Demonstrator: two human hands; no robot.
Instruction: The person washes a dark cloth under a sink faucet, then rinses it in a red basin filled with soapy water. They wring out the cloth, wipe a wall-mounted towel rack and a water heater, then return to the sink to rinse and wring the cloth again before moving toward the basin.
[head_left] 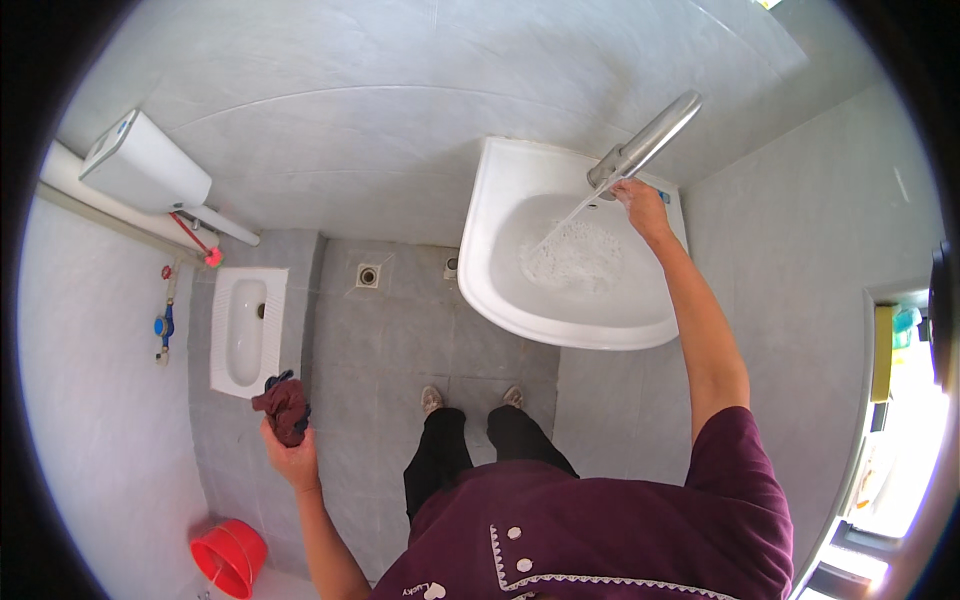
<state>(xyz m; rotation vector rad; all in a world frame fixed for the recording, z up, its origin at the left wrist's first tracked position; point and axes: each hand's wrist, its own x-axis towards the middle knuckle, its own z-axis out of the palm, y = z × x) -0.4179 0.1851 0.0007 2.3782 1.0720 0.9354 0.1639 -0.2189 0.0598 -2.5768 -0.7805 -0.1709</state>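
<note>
At eight o'clock, the left hand [292, 460] is wrapped around a bunched maroon-and-dark cloth [285, 408], which rises from its grasp. At two o'clock, the right hand [645, 208] reaches the underside of a silver faucet [658, 132], bent; whether it grips cannot be told. Water [562, 228] runs into a white sink [478, 268] there. Farther out: a white squat toilet [242, 330] at nine o'clock, a white cistern [150, 168] near ten, a red bucket [215, 548] between seven and eight.

squat toilet [243, 330] left of sink [477, 240] (faucet [652, 137] at its far side)
</note>
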